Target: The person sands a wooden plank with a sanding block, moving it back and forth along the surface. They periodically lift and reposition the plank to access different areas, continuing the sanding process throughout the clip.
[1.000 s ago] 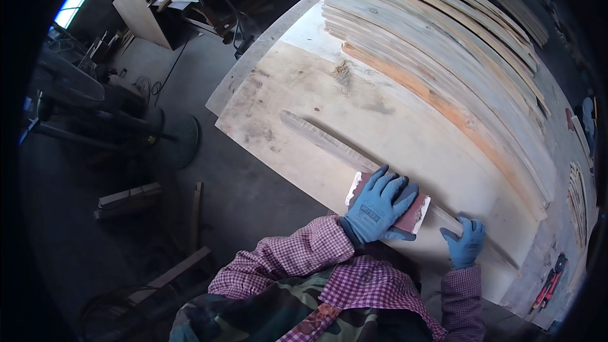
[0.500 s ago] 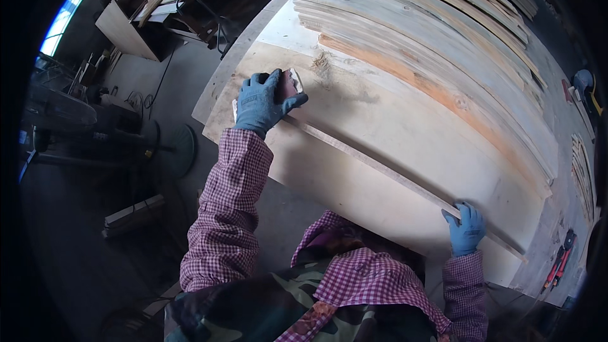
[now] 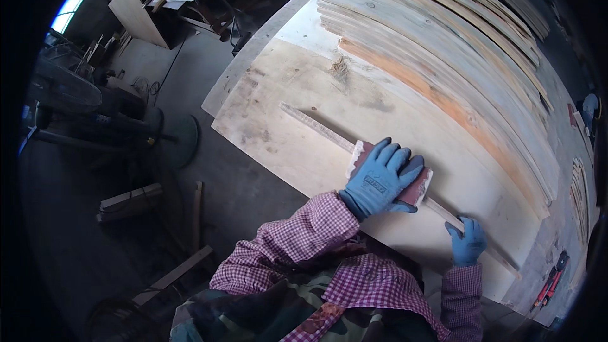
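A long, narrow wooden strip (image 3: 316, 126) lies slantwise along a pale wooden board (image 3: 253, 98). My left hand (image 3: 377, 183), in a blue work glove, grips a sanding block (image 3: 417, 191) wrapped in dark red sandpaper with ragged whitish ends. The block rests across the top of the strip, a little right of its middle, and hides that stretch. Close to the strip's right end, my gloved right hand (image 3: 467, 240) is closed round it, with its thumb on the left side.
Several long planks (image 3: 437, 57) lie stacked across the far side of the table. Wood shavings (image 3: 340, 69) sit on the board. Red-handled pliers (image 3: 550, 282) lie at the right edge. On the floor to the left are a fan-like machine (image 3: 69, 88) and timber offcuts (image 3: 130, 201).
My left hand has slid the sanding block along the strip, from its far left end rightward and nearer to my right hand. The right hand keeps its hold, and the view has shifted slightly.
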The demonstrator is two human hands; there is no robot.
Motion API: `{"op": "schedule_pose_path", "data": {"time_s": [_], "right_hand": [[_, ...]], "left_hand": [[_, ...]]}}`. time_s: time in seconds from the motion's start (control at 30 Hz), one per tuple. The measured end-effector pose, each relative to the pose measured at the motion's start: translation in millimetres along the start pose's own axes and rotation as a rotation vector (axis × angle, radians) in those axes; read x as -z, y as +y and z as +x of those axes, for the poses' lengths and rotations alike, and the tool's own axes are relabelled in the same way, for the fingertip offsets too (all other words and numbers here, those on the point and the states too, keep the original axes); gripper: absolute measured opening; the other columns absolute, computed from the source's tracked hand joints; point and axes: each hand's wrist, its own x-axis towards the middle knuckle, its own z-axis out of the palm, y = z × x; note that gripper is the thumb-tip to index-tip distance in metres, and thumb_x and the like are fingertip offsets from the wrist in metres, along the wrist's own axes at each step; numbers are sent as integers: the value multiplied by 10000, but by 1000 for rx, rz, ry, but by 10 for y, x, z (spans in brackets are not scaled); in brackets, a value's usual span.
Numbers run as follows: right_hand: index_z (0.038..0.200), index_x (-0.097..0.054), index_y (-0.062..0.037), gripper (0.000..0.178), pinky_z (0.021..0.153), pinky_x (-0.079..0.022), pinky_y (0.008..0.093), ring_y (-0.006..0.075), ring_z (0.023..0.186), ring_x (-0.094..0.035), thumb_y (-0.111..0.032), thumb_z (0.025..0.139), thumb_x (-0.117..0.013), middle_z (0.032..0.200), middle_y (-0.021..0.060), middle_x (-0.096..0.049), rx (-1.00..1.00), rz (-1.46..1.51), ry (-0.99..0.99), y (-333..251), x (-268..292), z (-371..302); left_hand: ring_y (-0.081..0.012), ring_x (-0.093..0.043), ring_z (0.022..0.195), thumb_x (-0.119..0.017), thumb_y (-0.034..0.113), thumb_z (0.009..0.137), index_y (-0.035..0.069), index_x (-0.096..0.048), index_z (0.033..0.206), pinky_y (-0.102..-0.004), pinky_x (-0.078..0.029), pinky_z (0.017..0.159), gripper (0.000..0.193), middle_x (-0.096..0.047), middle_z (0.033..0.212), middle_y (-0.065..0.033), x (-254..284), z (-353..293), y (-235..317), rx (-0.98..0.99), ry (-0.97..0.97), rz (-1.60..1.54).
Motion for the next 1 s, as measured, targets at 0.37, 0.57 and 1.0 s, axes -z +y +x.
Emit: {"op": "schedule_pose_path", "data": {"time_s": [0.37, 0.57, 1.0], "right_hand": [[915, -680, -150, 311, 719, -494, 424, 269, 809, -640, -372, 736, -804, 879, 27, -686, -5, -1, 4, -74, -9, 77], [914, -682, -150, 314, 719, -489, 428, 274, 819, -633, -377, 735, -804, 862, 33, -673, -13, -14, -25, 0, -5, 35], [904, -679, -141, 322, 706, -482, 422, 279, 798, -628, -374, 726, -812, 856, 33, -667, 3, 15, 23, -85, -21, 72]], "left_hand": [[-370, -531, 1158, -774, 669, 681, 122, -544, 1390, -512, -420, 1015, 924, -571, 1281, -179, 755, -240, -1279, 455, -19, 332], [-362, -540, 1194, -637, 656, 761, 96, -498, 1413, -561, -394, 1111, 871, -547, 1242, -166, -208, -97, 493, -77, 36, 19], [-357, -551, 1162, -766, 663, 720, 103, -572, 1378, -473, -481, 956, 885, -594, 1254, -180, 1025, -367, -1967, 715, 32, 323]]}}
